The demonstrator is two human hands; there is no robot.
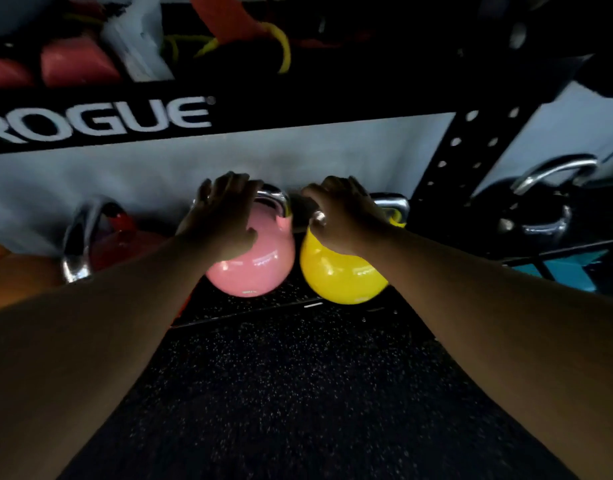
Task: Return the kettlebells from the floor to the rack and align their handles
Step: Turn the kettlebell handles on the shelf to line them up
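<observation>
A pink kettlebell (260,261) and a yellow kettlebell (336,275) stand side by side on the low shelf of the rack (249,308), each with a chrome handle on top. My left hand (222,216) lies over the pink kettlebell's handle, fingers curled around it. My right hand (346,216) covers the yellow kettlebell's handle and grips it. Both handles are mostly hidden under my hands. A red kettlebell (114,240) with a chrome handle stands further left on the same shelf.
A black upright post (461,157) with holes rises right of the yellow kettlebell. A black kettlebell (530,209) sits beyond it. The beam marked ROGUE (101,119) runs overhead, with bands and pink weights above. Speckled black rubber floor (298,393) lies below.
</observation>
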